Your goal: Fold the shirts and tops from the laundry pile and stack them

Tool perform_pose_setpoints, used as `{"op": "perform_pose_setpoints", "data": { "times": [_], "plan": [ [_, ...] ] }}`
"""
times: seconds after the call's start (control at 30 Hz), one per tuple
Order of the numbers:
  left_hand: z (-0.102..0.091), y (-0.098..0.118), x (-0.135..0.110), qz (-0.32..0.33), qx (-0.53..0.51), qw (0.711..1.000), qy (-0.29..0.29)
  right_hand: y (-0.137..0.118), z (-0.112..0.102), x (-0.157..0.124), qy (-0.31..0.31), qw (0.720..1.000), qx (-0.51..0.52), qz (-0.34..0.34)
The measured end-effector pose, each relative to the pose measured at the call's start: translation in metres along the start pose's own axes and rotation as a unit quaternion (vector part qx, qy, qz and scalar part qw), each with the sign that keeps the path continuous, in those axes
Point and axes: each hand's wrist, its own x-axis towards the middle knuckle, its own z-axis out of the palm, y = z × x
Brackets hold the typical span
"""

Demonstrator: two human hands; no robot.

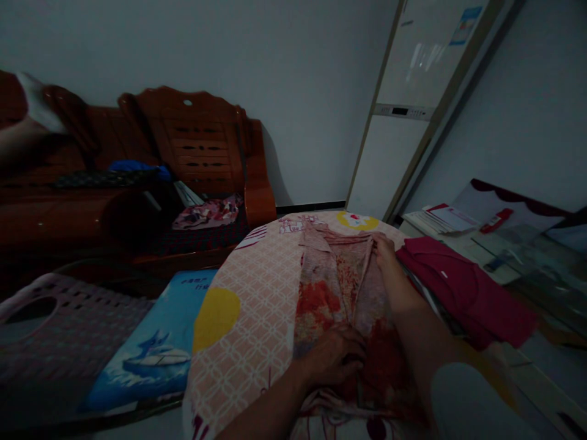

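Note:
A red and pink patterned garment (pixel 337 287) lies lengthwise on a round table covered by a checked pink cloth (pixel 247 318). My left hand (pixel 334 357) rests on the near part of the garment, fingers curled and pressed into the fabric. My right hand (pixel 384 249) reaches to the far end and pinches the garment's upper edge.
A folded dark red garment (pixel 463 287) lies at the table's right. A pink plastic basket (pixel 59 330) and a blue cushion (pixel 156 342) sit at the left. A wooden sofa (pixel 183 159) with clothes stands behind. A white fridge (pixel 408 110) and papers (pixel 440 220) are at the right.

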Motion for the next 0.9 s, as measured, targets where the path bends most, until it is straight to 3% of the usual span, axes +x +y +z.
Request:
{"op": "perform_pose_setpoints", "data": {
  "times": [0.23,0.4,0.47,0.6,0.77,0.83,0.9],
  "plan": [
    [-0.002,0.001,0.002,0.009,0.0,1.0,-0.002,0.005,0.026,-0.019,-0.128,0.988,-0.053,0.063],
    [-0.002,0.0,0.001,0.015,0.007,1.0,-0.01,0.009,0.008,-0.027,-0.096,0.987,-0.125,-0.004],
    [-0.002,-0.001,0.001,0.015,0.014,1.0,-0.008,0.017,-0.002,-0.039,-0.106,0.964,-0.23,-0.078],
    [-0.002,-0.001,0.001,0.021,0.03,0.999,-0.01,0.032,-0.017,-0.069,-0.172,0.878,-0.403,-0.192],
    [-0.001,0.002,0.002,0.023,0.061,0.998,-0.014,0.023,-0.03,-0.104,-0.123,0.848,-0.44,-0.268],
    [-0.001,0.003,0.001,0.026,0.08,0.996,-0.021,0.022,-0.037,-0.125,-0.141,0.83,-0.458,-0.287],
    [0.0,0.005,0.001,0.028,0.103,0.994,-0.032,0.025,-0.046,-0.15,-0.198,0.809,-0.48,-0.277]
  ]
}}
